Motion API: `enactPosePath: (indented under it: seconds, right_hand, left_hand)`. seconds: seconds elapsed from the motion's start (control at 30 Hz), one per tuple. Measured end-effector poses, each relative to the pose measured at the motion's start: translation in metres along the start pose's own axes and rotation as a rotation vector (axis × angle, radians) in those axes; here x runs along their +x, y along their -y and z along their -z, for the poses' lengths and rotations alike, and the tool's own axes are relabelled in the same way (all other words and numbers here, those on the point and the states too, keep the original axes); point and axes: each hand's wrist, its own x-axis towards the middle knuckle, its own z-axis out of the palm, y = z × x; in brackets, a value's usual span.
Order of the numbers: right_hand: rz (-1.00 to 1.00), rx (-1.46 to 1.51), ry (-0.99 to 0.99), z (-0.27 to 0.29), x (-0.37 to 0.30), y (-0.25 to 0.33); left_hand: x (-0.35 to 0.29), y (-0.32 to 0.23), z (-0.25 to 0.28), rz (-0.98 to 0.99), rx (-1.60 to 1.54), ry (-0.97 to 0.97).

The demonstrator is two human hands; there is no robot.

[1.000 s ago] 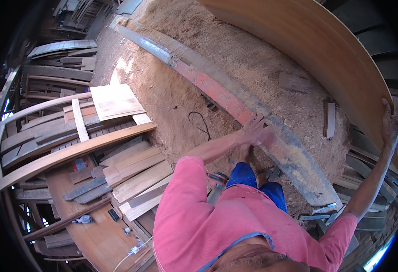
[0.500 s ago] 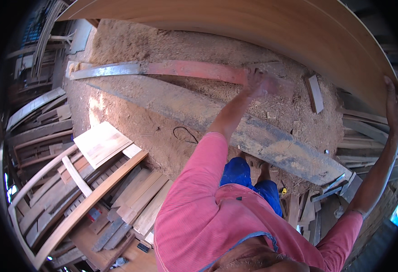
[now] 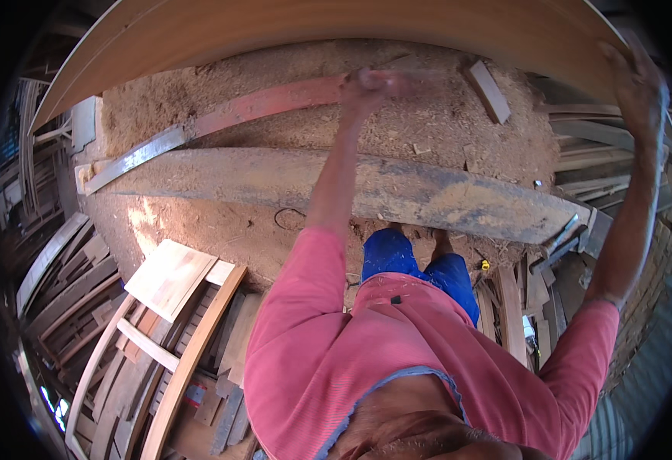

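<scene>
My left hand (image 3: 365, 90) reaches far forward, its fingers closed at a long red plank (image 3: 275, 101). The plank's left end is pale and silvery, and its stretch beyond my hand is blurred. A large brown wooden sheet (image 3: 313, 23) crosses the top of the view, its near edge curving above the red plank. At the far right, my right hand (image 3: 639, 88) grips this sheet by its edge, thumb on the brown face and fingers partly hidden. Nearer to me lies a wide, dusty grey board (image 3: 428, 192), overlapped by the red plank's silvery end at the left.
Sawdust covers the ground (image 3: 221, 215). A short wood block (image 3: 489, 92) lies beyond the grey board. Stacked offcuts (image 3: 593, 153) stand at the right. At the lower left, a pale wooden panel (image 3: 169, 277) rests on a wooden frame (image 3: 190, 360) among planks. A yellow object (image 3: 485, 264) lies near my feet.
The whole view has shifted and turned as my head moved. My left hand appears farther left and forward, still at the red plank. My right hand stays on the sheet's edge.
</scene>
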Motion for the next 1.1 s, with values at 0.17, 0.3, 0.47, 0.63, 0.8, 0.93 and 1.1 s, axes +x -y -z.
enactPosePath:
  seconds: [0.17,0.3,0.47,0.63,0.8,0.93,1.1]
  right_hand:
    - [0.067,0.184,-0.062,0.005,-0.023,0.007]
    - [0.078,0.162,-0.002,0.023,-0.038,0.024]
    - [0.122,0.299,0.017,0.030,-0.083,0.044]
    - [0.180,0.459,0.321,0.059,-0.153,0.056]
    - [0.205,0.965,1.030,0.036,-0.141,0.008]
    - [-0.035,0.278,0.730,-0.149,-0.149,-0.170]
    - [-0.447,0.197,0.765,-0.265,-0.275,-0.281]
  left_hand:
    - [-0.086,-0.071,0.101,0.016,-1.030,-0.163]
    - [-0.128,-0.146,0.180,-0.302,-1.253,-0.310]
    - [-0.169,-0.201,0.207,-0.328,-1.476,-0.358]
    - [-0.223,-0.218,0.183,-0.068,-1.545,-0.665]
    - [-0.275,-0.173,0.148,0.032,-1.672,-0.749]
    - [-0.285,-0.138,0.114,0.123,-1.656,-0.746]
    - [-0.315,-0.115,0.084,-0.056,-1.690,-0.746]
